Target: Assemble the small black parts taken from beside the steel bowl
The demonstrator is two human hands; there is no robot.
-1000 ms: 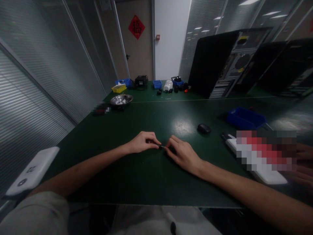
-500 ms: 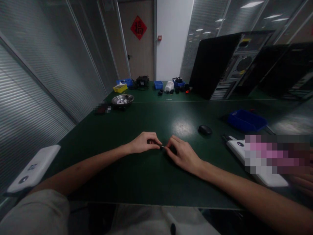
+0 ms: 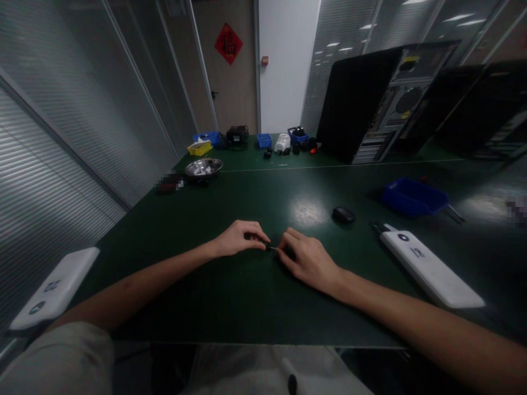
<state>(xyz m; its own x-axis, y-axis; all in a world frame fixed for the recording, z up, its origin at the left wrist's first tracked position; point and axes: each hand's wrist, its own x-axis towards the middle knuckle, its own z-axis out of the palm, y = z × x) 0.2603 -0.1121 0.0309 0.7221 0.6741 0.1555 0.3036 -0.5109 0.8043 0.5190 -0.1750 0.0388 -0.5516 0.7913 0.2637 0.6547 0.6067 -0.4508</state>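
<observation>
Close to the middle of the green table [image 3: 255,296], my left hand [image 3: 240,240] pinches a small dark piece [image 3: 268,247] between thumb and fingers. A thin, light-coloured bit sticks out of it toward the right. My right hand [image 3: 307,258] is closed in a pinch at the other end of that thin bit. The fingertips of both hands are a short distance apart. The parts are too small to make out in detail.
A black mouse [image 3: 343,215] lies right of my hands. Farther right are a blue tray [image 3: 414,197] and a white device [image 3: 432,269]; another white device [image 3: 55,288] is at left. Behind stand a metal bowl [image 3: 203,169], small bins and a black computer case [image 3: 362,104].
The other person's hand and the pink thing over the right white device have gone from there. My left hand has shifted slightly left, widening the gap between my fingertips a little.
</observation>
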